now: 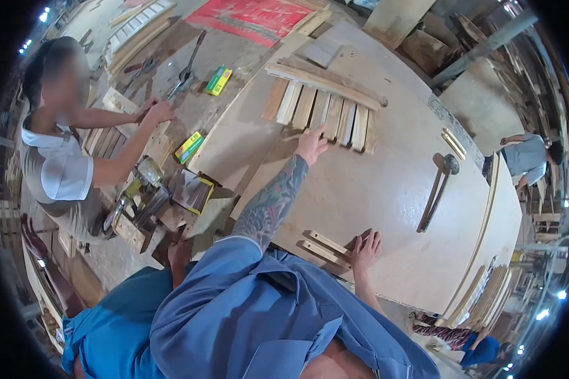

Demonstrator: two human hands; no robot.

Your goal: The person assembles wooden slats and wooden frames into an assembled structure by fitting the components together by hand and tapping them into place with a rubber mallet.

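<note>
My left hand (311, 145) reaches over the large board on the table, its fingers apart at the near ends of a row of wood strips (322, 114). A longer wood piece (325, 85) lies across the far ends of that row. Flat on the board near its front edge rests my right hand (365, 251), fingers spread, beside two short wood strips with holes (327, 249). A hammer (450, 165) lies on the board (385, 189) to the right.
A co-worker (63, 139) stands at the left by a nail gun (150, 174) and two green-yellow boxes (219, 81). Another person in teal (120, 322) is close at my left. Wood strips (487, 294) are stacked at the right. Two more people are farther right.
</note>
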